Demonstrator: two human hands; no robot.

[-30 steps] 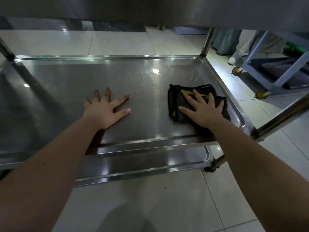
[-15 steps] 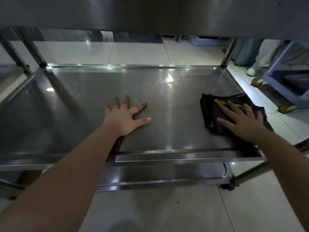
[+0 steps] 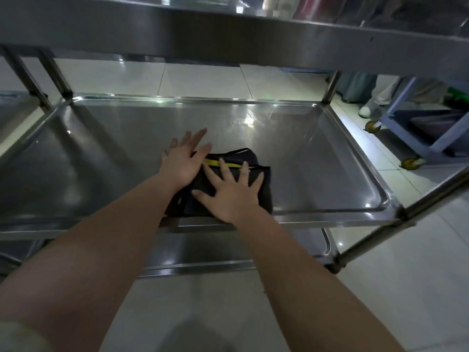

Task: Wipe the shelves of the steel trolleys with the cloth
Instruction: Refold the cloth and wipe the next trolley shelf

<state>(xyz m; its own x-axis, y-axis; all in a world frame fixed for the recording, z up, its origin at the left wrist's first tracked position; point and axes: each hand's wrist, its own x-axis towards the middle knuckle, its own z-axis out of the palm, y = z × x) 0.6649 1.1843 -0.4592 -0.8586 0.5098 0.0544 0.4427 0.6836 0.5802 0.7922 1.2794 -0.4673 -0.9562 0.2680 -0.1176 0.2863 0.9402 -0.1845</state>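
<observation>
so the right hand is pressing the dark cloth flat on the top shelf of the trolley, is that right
Not quite: it is the middle shelf, not the top one. The head view shows the right hand pressing the dark cloth flat on the middle shelf of the trolley, with the top shelf overhead and a lower shelf beneath.

Off to my right a blue cart point(image 3: 396, 102) stands on yellow castors point(image 3: 409, 163) on the pale tiled floor point(image 3: 418, 275), with someone's white shoe point(image 3: 365, 111) beside it.

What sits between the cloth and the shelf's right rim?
Nothing: in the head view, only bare steel separates the cloth from the right rim.
</observation>
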